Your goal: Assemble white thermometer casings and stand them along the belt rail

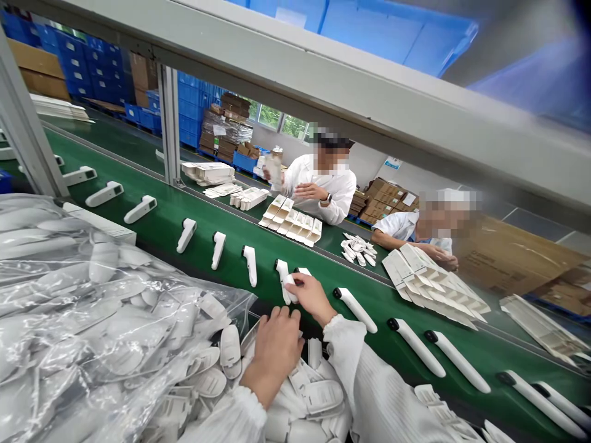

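Note:
My right hand (314, 296) reaches over the green conveyor belt, its fingers pinching a small white plastic cover (290, 287). That cover is at the lower part of a white handheld device with a black end (281, 272); whether it touches the device I cannot tell. Another similar device shows partly behind the hand. Nearer to me, my left hand (276, 344) is over a pile of loose white plastic covers (323, 397), back of the hand up and fingers bent together. Its fingertips are hidden, so what they hold cannot be made out.
A clear plastic bag (92, 332) full of white parts fills the left. More white devices (418, 347) lie spaced along the belt (157, 246). Across it, two people in white work beside open cartons (293, 223) and white parts (358, 248). A metal beam (295, 67) crosses above.

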The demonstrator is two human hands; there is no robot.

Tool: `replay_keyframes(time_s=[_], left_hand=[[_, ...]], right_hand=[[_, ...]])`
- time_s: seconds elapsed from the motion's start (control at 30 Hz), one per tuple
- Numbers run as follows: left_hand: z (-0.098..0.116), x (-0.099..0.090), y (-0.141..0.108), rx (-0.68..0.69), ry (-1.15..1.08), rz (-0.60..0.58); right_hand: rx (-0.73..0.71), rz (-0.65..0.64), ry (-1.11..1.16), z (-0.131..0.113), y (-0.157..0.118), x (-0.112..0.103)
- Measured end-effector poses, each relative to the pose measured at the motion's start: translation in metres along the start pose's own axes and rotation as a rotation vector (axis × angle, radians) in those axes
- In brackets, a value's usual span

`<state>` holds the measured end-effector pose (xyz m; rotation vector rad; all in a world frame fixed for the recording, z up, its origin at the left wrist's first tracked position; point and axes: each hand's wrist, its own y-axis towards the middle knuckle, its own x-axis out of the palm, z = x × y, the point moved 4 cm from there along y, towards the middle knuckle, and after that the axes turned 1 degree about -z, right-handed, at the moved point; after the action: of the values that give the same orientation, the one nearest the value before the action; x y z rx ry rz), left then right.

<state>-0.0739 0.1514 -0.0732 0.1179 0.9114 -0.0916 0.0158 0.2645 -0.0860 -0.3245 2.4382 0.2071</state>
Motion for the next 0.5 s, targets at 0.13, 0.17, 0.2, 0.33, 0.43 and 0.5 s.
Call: replay_keyframes(time_s=[0.13, 0.17, 0.2, 0.33, 0.43, 0.5], left_hand=[[0.008, 0.01, -0.002, 0.018, 0.173, -0.073], [0.007, 0.01, -0.002, 0.018, 0.193, -0.088], [0.006, 0.009, -0.001, 0.018, 0.205, -0.102], [-0.001, 0.001, 0.002, 0.017, 0.22, -0.146], [-0.006, -0.005, 0.003, 0.01, 0.206, -0.147], [-0.011, -0.01, 0.005, 0.005, 0.178, -0.129]], right_hand=[[-0.004, 0.011, -0.303, 0.007, -0.004, 0.006], [0.004, 0.011, -0.368, 0.008, -0.004, 0.008], [0.014, 0.009, -0.427, 0.009, -0.005, 0.01], [0.043, 0.022, -0.601, 0.012, -0.004, 0.01], [0.027, 0.033, -0.662, 0.012, -0.007, 0.003], [-0.006, 0.051, -0.68, 0.012, -0.012, -0.005]])
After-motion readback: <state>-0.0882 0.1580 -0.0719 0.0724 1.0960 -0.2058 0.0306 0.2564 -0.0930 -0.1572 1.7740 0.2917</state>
